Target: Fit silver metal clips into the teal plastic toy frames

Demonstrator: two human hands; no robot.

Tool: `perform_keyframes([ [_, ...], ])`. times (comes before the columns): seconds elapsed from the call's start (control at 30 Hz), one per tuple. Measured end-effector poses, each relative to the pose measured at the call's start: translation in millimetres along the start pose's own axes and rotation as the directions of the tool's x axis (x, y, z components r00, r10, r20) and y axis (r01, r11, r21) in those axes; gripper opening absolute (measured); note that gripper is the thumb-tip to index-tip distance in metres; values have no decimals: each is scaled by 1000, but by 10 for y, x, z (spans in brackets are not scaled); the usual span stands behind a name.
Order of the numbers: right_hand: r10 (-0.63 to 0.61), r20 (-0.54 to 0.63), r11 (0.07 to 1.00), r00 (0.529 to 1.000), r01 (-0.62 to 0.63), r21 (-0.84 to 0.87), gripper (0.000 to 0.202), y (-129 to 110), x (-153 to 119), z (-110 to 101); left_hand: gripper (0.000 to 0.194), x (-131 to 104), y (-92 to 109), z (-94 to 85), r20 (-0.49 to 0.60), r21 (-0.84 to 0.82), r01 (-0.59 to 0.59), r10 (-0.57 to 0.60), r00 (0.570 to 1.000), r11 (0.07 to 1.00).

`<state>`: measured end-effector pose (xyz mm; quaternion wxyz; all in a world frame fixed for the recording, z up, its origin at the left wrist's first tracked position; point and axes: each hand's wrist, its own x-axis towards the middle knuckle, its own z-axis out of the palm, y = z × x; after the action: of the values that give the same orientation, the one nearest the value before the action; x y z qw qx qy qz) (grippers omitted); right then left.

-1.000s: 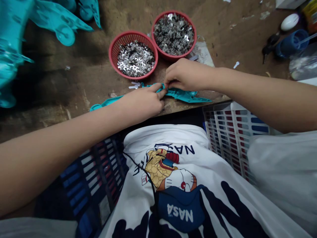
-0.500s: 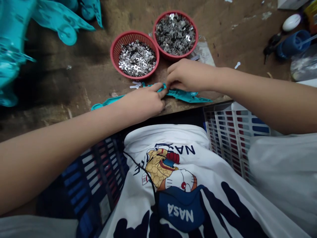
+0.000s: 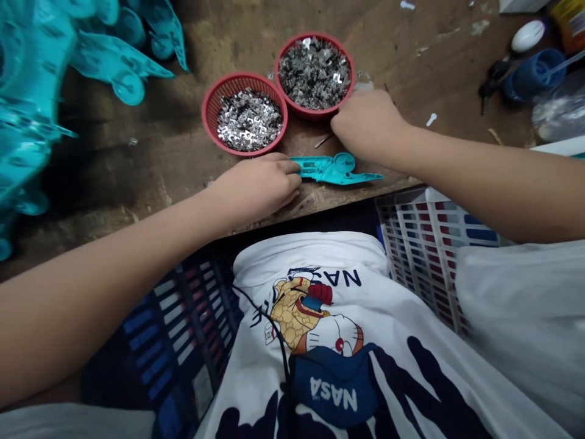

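Observation:
A turquoise moulded plastic part (image 3: 326, 169) with a pointed end and a round disc lies near the table's front edge. My left hand (image 3: 258, 186) is closed over its left end, hiding that portion. Up and to the right, my right hand (image 3: 365, 122) is curled into a fist beside the right basket. A slim metal rod-like tool (image 3: 322, 141) pokes out to the left of that fist; its other end is hidden. Small silver metal clips (image 3: 250, 120) fill the left red basket (image 3: 208, 116), and more metal pieces (image 3: 314, 73) fill the right red basket (image 3: 351, 76).
Turquoise plastic parts (image 3: 31, 116) are piled at the left. A blue cup (image 3: 532, 76), keys (image 3: 489, 88) and a white oval object (image 3: 528, 36) stand at the right. Beneath the table edge are a white crate (image 3: 429, 244) and a dark blue crate (image 3: 183, 317).
My right hand has left the turquoise part and moved up and right, where a metal tool now shows at it. The part has been turned so its disc side faces up.

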<state>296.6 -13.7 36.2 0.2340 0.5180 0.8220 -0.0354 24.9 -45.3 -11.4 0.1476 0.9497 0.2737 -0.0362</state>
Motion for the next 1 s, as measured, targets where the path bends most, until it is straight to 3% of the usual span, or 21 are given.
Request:
perform_keyframes([
  [0.1,-20,-7,1000,1000,20,16,56,-15,-55,-89,35,35,-62,-23,-1,10,59,-59,998,998],
  [0.23,-21,-23,998,1000,23,54,34,-73,-174,-172,29,23,-157,34,-93,14,134,-132,987,991],
  [0.43,-86,-31,976,996,90,199,23,-265,-251,-102,34,-3,-96,36,-103,59,145,-139,985,988],
  [0.57,-72,-2,965,997,70,252,28,-291,-227,-59,48,5,-4,66,-116,65,122,-114,987,990],
  [0.8,-136,56,989,989,132,67,47,-327,-263,-181,56,18,-52,267,-160,-36,120,-125,979,992],
  [1.0,-175,33,974,984,168,151,48,-394,-294,-110,56,60,-46,320,-138,21,100,-96,986,995],
])
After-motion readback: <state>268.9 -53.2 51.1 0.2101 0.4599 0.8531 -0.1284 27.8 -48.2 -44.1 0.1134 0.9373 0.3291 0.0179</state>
